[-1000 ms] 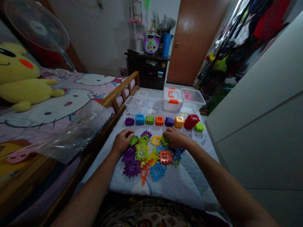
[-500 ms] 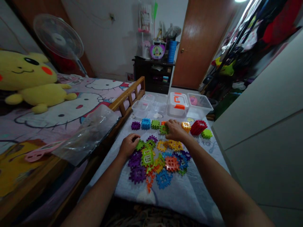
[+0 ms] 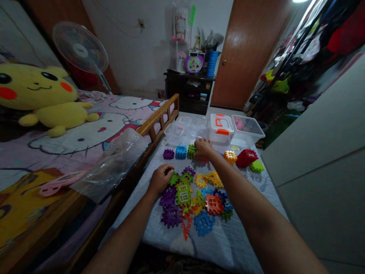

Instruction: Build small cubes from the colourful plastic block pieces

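A pile of flat, toothed plastic building tiles (image 3: 194, 198) in purple, green, yellow, orange and blue lies on a pale blue quilt (image 3: 245, 228). Beyond it runs a row of assembled cubes: purple (image 3: 168, 153), blue (image 3: 180, 152), green (image 3: 191, 150), yellow (image 3: 230, 156), red (image 3: 246, 158). My left hand (image 3: 160, 178) rests curled at the pile's left edge, its fingertips on a green tile (image 3: 174, 178). My right hand (image 3: 203, 148) reaches over the row, fingers closed against the green cube; whether a tile is in them is hidden.
Clear plastic boxes (image 3: 247, 129) and one with an orange-handled lid (image 3: 221, 127) stand behind the row. A wooden bed rail (image 3: 155, 120), a crumpled clear bag (image 3: 116, 160), a yellow plush (image 3: 42, 99) and a fan (image 3: 80, 47) are left. A grey cabinet (image 3: 322, 152) stands right.
My right hand lifted a green tile from the pile's far edge and moved it forward and left to the green cube in the row. The left hand stayed put. The view shifted.
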Motion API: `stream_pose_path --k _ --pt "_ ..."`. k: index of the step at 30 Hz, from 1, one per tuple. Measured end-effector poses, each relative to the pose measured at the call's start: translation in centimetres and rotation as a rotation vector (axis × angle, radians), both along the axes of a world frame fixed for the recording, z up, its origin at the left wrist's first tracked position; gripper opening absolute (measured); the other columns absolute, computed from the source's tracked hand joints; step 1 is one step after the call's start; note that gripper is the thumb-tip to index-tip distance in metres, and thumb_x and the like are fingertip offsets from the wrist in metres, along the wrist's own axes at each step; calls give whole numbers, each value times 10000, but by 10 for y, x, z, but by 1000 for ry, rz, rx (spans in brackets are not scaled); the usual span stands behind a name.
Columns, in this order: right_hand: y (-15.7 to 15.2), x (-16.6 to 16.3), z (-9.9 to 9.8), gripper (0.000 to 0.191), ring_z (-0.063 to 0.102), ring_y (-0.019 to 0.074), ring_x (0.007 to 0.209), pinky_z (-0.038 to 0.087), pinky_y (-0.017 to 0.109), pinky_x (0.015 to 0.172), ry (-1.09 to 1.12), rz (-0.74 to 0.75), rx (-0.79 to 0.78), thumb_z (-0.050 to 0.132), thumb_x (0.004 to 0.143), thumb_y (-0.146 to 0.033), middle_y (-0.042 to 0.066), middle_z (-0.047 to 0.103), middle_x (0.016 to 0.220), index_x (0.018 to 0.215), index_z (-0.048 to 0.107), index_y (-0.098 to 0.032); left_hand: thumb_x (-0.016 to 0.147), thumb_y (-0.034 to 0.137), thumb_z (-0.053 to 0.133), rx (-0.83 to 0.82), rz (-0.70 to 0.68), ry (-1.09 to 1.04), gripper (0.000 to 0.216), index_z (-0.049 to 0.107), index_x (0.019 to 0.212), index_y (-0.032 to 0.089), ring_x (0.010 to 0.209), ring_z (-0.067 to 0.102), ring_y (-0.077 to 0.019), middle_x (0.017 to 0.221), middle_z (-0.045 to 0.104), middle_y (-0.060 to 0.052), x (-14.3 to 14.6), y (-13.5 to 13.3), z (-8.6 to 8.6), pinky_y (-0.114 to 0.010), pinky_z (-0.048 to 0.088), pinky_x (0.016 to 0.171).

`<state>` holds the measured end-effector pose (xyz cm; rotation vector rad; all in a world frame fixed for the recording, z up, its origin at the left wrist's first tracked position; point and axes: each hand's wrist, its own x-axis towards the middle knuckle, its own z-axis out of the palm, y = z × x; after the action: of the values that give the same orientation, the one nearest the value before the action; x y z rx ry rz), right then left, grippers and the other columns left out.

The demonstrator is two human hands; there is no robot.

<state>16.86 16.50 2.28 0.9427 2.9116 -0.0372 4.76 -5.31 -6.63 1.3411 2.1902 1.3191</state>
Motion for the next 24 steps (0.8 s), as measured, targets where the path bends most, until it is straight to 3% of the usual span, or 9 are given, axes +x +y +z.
stream_pose_path --k 16,24 --pt "6 -1 -8 521 505 376 1196 374 543 1020 -18 42 -14 688 720 -385 189 594 1270 1187 622 -164 825 366 539 -8 -6 -4 207 682 838 218 898 660 -226 909 714 -50 2 0 6 -359 511 884" --pt "11 -1 -14 812 435 386 1302 290 572 1094 8 80 -82 786 669 -456 184 536 1394 1373 485 -188 826 366 544 -8 -7 5 206 689 849 220 913 661 -228 916 716 -49 2 -1 5 -352 507 885"
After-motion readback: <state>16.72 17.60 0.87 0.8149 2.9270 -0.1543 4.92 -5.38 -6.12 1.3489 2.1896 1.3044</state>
